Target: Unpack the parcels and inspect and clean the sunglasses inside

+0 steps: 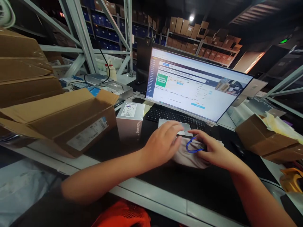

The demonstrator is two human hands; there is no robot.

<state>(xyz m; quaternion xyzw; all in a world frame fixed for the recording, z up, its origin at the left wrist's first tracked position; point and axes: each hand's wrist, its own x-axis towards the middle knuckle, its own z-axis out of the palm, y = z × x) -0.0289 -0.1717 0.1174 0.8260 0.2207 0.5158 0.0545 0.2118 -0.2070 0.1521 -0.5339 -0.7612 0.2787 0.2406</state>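
Observation:
My right hand [214, 149] has its thumb and fingers curled round a thin blue curved band [189, 147], which forms an open loop. The band is over a soft grey-beige cloth pouch [189, 160] on the black desk mat. From the other side, my left hand [163, 143] bends its fingers over the pouch's edge and grips it. Just behind the hands lies a flat white-and-grey card or box [186, 128], partly covered by my left fingers. A grey-brown product box [130, 123] with a white label stands to the left of my left hand.
A large open carton [87, 132] takes up the desk's left side. Behind my hands are a black keyboard [163, 116] and a lit monitor [196, 85]. At right are a dark mouse [238, 148] and another carton [267, 135] with yellowish packing. The desk's pale front edge [165, 195] runs below my forearms.

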